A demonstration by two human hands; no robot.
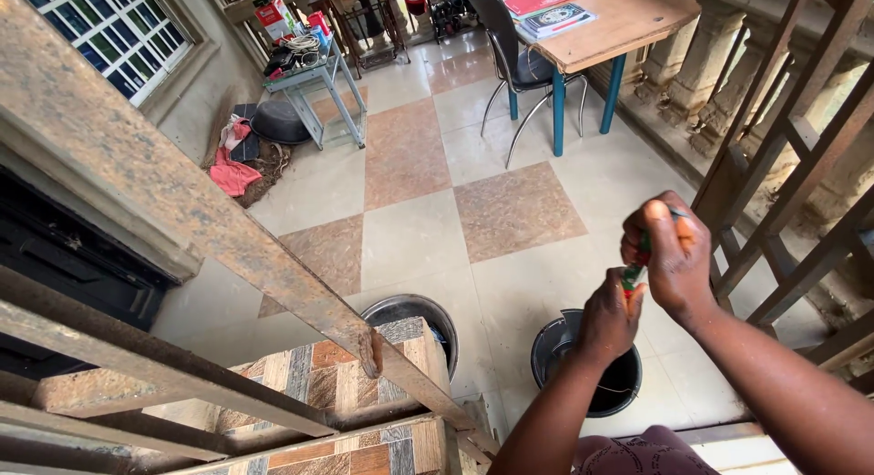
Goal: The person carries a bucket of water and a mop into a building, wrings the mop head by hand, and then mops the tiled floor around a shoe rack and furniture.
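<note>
My right hand (672, 256) is raised in front of me with its fingers (648, 222) curled tight over the top end of a small tool with a red and green handle (636, 273). My left hand (608, 318) sits just below, its fingers closed round the lower end of the same handle, so the two hands almost touch and only a short strip of the handle shows between them. What the tool is, I cannot tell: most of it is hidden inside my grip, with a thin dark tip poking out past my right knuckles.

Straight beneath my hands a black bucket (587, 361) stands on the tiled floor (414, 238), and a second, grey bucket (414, 313) stands to its left, partly behind a tiled step (350, 370). A rusty metal railing (173, 206) slants across my left. Further off stands a wooden surface (619, 24) with a dark chair (519, 61) pushed under it
</note>
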